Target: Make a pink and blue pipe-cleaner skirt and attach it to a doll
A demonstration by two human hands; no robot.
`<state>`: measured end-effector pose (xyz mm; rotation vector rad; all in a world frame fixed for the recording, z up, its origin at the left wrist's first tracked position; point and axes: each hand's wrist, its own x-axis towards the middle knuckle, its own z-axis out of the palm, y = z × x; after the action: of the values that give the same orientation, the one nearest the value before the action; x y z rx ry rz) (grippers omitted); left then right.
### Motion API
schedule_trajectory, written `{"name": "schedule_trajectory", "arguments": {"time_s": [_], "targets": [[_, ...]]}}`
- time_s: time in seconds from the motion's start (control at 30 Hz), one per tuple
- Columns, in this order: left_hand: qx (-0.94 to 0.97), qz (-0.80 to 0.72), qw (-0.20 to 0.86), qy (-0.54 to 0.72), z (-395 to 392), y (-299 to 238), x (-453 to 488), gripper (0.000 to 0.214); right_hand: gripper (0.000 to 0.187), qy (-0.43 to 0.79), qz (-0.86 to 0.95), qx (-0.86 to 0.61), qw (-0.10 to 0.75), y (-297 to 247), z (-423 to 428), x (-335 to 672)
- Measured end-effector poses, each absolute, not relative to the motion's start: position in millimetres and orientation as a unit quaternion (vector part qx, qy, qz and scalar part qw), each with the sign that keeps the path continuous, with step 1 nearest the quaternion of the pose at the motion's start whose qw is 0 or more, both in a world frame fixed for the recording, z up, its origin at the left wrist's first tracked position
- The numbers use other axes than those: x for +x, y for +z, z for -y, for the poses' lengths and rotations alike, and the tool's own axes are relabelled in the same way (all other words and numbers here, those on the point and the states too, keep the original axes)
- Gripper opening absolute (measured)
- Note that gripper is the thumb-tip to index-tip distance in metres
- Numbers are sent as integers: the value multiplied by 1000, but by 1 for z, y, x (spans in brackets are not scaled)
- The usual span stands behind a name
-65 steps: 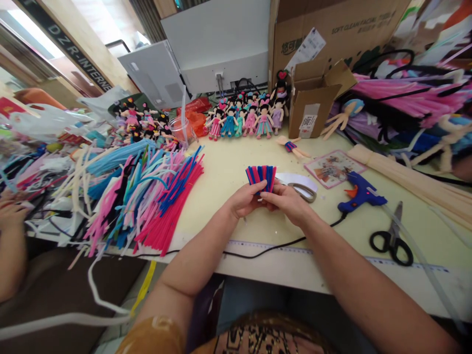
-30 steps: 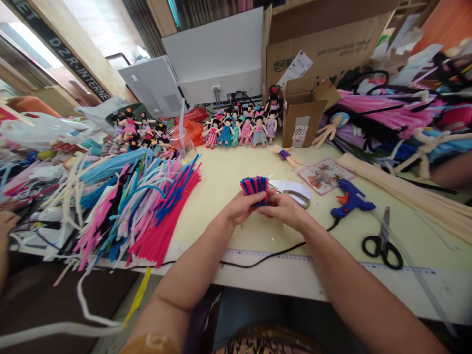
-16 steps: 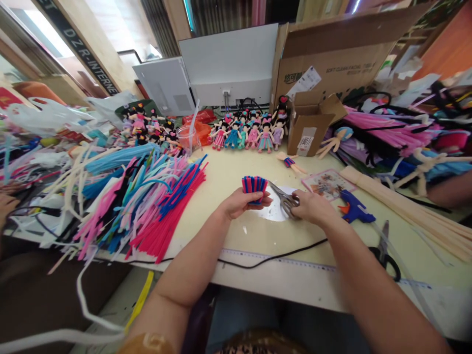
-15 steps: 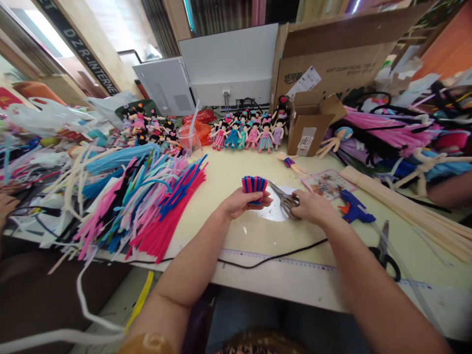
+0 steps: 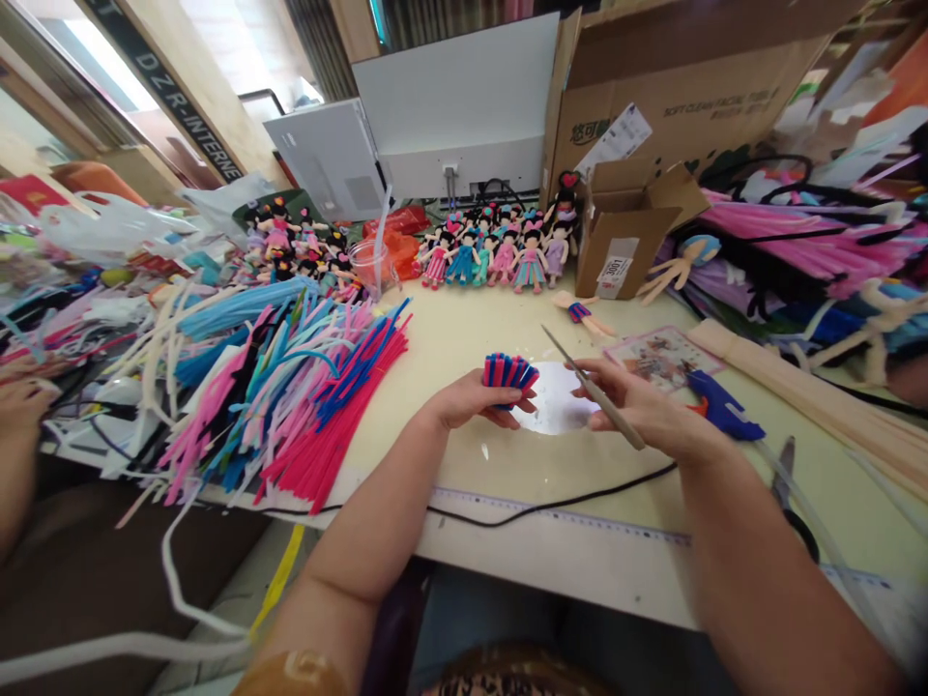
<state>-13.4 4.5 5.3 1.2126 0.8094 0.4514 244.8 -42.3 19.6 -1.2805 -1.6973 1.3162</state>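
Blue-and-pink bundle [image 5: 510, 370] is already gathered, pinched in the left hand [image 5: 475, 398], fingers closed, above the desk [image 5: 453, 338], back from its front edge. Right hand [image 5: 645, 401], fingers half-curled, loosely holds scissors [image 5: 589, 385] apart from it. Trimmed yet? Hard to tell.

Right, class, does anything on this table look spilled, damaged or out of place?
Nothing looks clearly spilled or damaged. One small doll seems out of place: it lies down near the picture card, apart from the upright dolls grouped behind.
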Motion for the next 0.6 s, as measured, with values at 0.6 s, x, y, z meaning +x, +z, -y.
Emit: {"name": "schedule_trajectory", "arguments": {"time_s": [0.6], "targets": [[606, -312, 717, 146, -1, 14, -20, 37, 68, 412, 760, -455, 213, 29, 52, 246]]}}
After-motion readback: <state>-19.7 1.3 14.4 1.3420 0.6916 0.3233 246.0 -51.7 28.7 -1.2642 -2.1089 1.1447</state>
